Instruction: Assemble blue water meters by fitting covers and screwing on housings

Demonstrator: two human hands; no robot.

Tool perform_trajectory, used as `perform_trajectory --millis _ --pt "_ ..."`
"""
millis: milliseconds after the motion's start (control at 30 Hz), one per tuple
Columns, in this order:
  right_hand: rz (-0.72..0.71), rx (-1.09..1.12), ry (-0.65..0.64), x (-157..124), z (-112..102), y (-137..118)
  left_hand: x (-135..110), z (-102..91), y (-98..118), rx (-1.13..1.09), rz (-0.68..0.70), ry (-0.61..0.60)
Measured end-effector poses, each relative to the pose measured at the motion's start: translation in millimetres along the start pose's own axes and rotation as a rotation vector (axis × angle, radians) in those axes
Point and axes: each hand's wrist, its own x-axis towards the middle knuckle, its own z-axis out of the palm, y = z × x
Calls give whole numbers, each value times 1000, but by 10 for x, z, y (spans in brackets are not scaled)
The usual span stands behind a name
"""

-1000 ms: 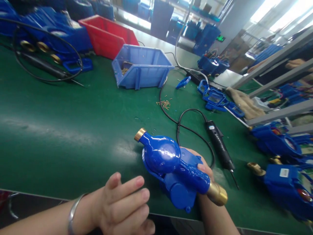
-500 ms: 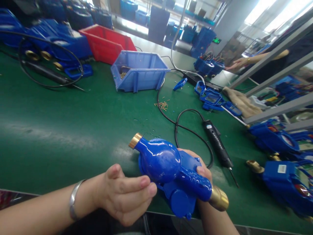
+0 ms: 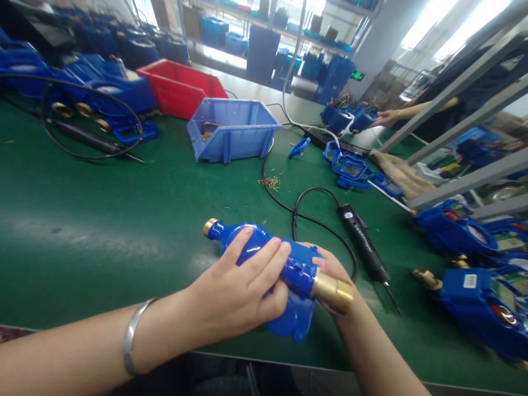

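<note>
A blue water meter (image 3: 300,275) with brass threaded ends is held above the green bench, its rounded underside turned up toward me. My left hand (image 3: 251,280), with a silver bangle at the wrist, lies over the meter body, fingers curved around it. My right hand (image 3: 330,269) grips the meter from its far right side, close to the wider brass end; most of its fingers are hidden behind the body. To the right lies a black electric screwdriver (image 3: 365,242) with its bit pointing toward me.
A light-blue bin (image 3: 243,143) with screws and a red bin (image 3: 165,91) stand behind. Loose brass screws (image 3: 272,183) lie on the green bench (image 3: 103,231). More blue meters (image 3: 474,297) sit at right. A co-worker's hand (image 3: 385,118) touches meters beyond a metal frame.
My left hand has moved from beside the meter onto its body and closed around it. The meter has tipped, and its wider brass end has shifted left and up.
</note>
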Motion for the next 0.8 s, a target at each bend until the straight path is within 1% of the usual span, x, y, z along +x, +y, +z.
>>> perform_trajectory --millis 100,167,200,267,300,333,367,400,433,467,500,567,633,733,800 --pt "27 69 -10 52 69 -102 46 22 -96 -67 -71 -4" --pt "56 79 -31 77 76 -201 41 22 -192 -241 -180 -24" --pt "83 60 -60 85 68 -265 35 17 -244 -375 -281 -34" --pt "107 -48 -147 94 45 -409 21 7 -334 -722 -583 -33" --pt "90 -139 -193 100 40 -476 13 10 -366 -944 -749 -19" --pt "47 -241 -220 109 44 -528 5 21 -386 -1192 -894 -1" --pt "-18 -341 -215 123 59 -560 -5 43 -393 -1449 -1005 21" --pt "-88 -431 -178 143 87 -567 -18 73 -387 -1692 -1075 46" --pt "-143 -497 -133 169 125 -548 -34 111 -370 -1900 -1106 73" --pt "-177 -526 -95 198 169 -508 -54 152 -345 -2055 -1124 100" --pt "-193 -517 -79 230 214 -451 -76 195 -315 -2154 -1145 125" --pt "-191 -424 -112 293 284 -318 -125 269 -255 -2250 -1195 161" --pt "-198 -350 -138 344 313 -206 -169 313 -215 -2275 -1248 177" --pt "-260 -427 -126 390 305 -129 -204 305 -209 -2244 -1324 159" --pt "-292 -478 -121 413 308 -118 -212 262 -223 -2167 -1393 131"
